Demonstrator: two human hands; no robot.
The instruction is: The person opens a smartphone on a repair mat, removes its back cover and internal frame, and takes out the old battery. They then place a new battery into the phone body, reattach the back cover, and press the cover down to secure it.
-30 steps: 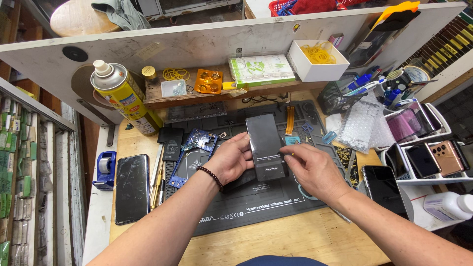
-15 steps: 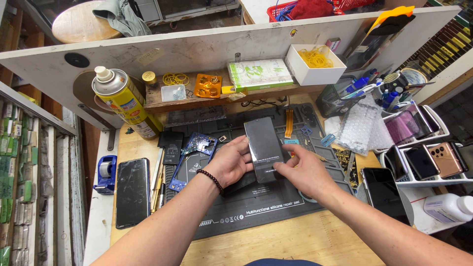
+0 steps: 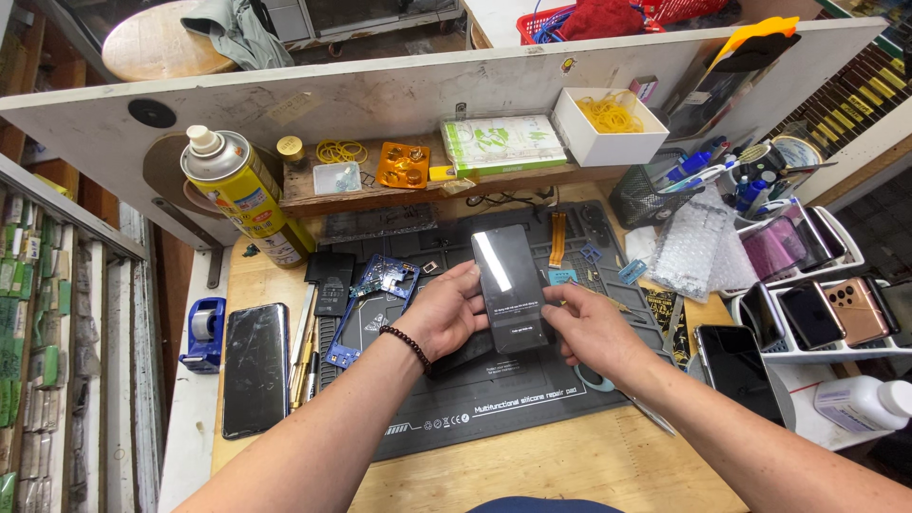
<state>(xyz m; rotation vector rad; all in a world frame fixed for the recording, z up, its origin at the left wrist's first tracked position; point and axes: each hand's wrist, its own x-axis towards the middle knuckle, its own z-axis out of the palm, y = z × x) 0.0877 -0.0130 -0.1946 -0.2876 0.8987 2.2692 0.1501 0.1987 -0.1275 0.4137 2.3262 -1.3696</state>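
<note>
— Cluttered as ever, our wooden bench (image 3: 589, 465) sits under a white board wall (image 3: 380, 90), with the dark silicone repair mat (image 3: 475, 399) spread across the middle; what do we have in hand?

— We hold the black phone screen panel (image 3: 511, 285) above the mat, near its centre, tilted up toward us; our left hand (image 3: 445, 313) grips its left edge, fingers curled round it; our right hand (image 3: 591, 328) pinches the lower right edge between thumb and fingertips.

— And round about us?

— Left of the mat lies a black phone with a cracked screen (image 3: 255, 366), beside a blue tape dispenser (image 3: 202, 332); a yellow spray can (image 3: 237, 190) stands at the back left; a blue circuit frame (image 3: 366, 304) rests on the mat just beside our left hand.

— On the right?

— We see a white rack of phones (image 3: 817, 313), bubble wrap (image 3: 693, 252), and a white box of yellow rubber bands (image 3: 608, 123) on the wooden shelf (image 3: 399, 190).
</note>
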